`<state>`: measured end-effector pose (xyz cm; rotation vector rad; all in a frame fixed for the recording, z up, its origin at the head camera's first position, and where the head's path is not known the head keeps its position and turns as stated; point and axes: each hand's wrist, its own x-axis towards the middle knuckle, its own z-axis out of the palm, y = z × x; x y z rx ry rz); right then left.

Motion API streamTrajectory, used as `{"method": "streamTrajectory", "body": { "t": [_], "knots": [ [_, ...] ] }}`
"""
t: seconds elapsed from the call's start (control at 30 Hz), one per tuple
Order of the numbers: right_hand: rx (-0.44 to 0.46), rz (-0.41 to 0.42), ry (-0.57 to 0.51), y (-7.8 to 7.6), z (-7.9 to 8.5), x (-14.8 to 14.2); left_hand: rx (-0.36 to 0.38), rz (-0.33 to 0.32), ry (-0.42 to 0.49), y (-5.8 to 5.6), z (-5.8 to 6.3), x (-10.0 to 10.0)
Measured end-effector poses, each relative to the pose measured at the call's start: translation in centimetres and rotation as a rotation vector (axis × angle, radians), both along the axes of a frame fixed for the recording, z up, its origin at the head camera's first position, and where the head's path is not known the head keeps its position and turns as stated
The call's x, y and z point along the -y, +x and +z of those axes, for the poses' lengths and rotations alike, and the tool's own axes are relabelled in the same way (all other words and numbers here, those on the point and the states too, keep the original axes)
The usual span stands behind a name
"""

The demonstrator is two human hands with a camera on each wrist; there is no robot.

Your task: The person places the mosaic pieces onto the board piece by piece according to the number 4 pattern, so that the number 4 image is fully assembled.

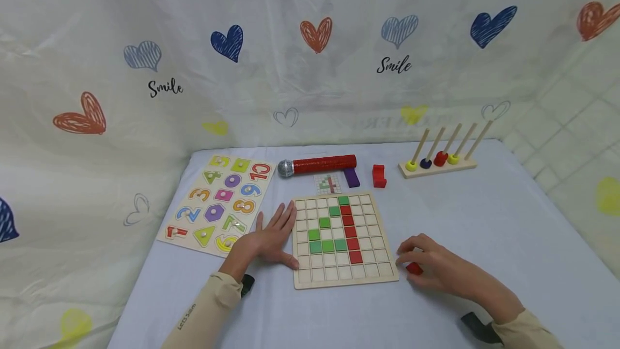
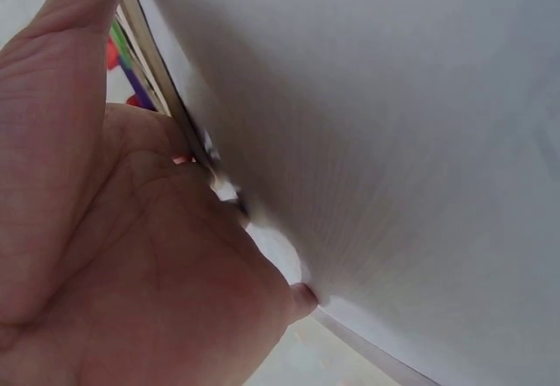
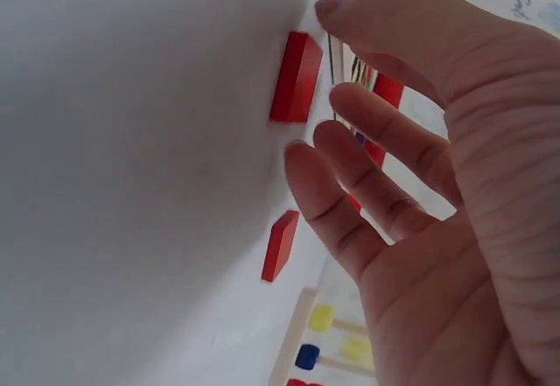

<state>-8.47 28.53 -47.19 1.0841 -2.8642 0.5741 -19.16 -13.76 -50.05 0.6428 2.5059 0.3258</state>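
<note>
A wooden grid board (image 1: 310, 279) lies flat on the table, with green tiles (image 1: 328, 245) and a column of red tiles (image 1: 348, 220) in its squares. My left hand (image 1: 271, 241) lies spread along the board's left edge, fingertips and thumb at its rim. To the right of the board, my right hand (image 1: 436, 265) is just above a loose red tile (image 1: 414, 268). In the right wrist view that red tile (image 3: 296, 80) lies between thumb and fingers, apart from both. A second red tile (image 3: 280, 246) lies farther along the cloth, hidden in the head view.
Behind the board are a picture card (image 1: 328, 183), a red microphone (image 1: 324, 163), a purple tile (image 1: 351, 178) and red tiles (image 1: 379, 176). A bead stacker (image 1: 438, 170) stands back right. A number puzzle board (image 1: 226, 176) lies at the left.
</note>
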Motion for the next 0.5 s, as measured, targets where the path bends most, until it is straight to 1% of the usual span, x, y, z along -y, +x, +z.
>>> {"method": "streamTrajectory", "body": {
  "t": [0.1, 0.2, 0.4, 0.43, 0.5],
  "knots": [
    [0.055, -0.028, 0.012, 0.4, 0.0, -0.5, 0.003, -0.004, 0.001, 0.0, -0.1, 0.1],
    [0.090, -0.041, 0.016, 0.7, 0.0, -0.8, -0.002, -0.003, 0.001, -0.1, -0.2, 0.1],
    [0.071, -0.023, -0.002, 0.7, -0.1, -1.1, -0.003, 0.004, 0.006, -0.1, -0.3, 0.2],
    [0.075, -0.018, -0.005, 0.7, -0.1, -1.2, -0.001, 0.005, 0.008, -0.1, -0.2, 0.2],
    [0.115, -0.005, -0.012, 0.5, 0.0, -1.5, 0.003, 0.003, 0.011, 0.0, -0.1, 0.1]
  ]
}}
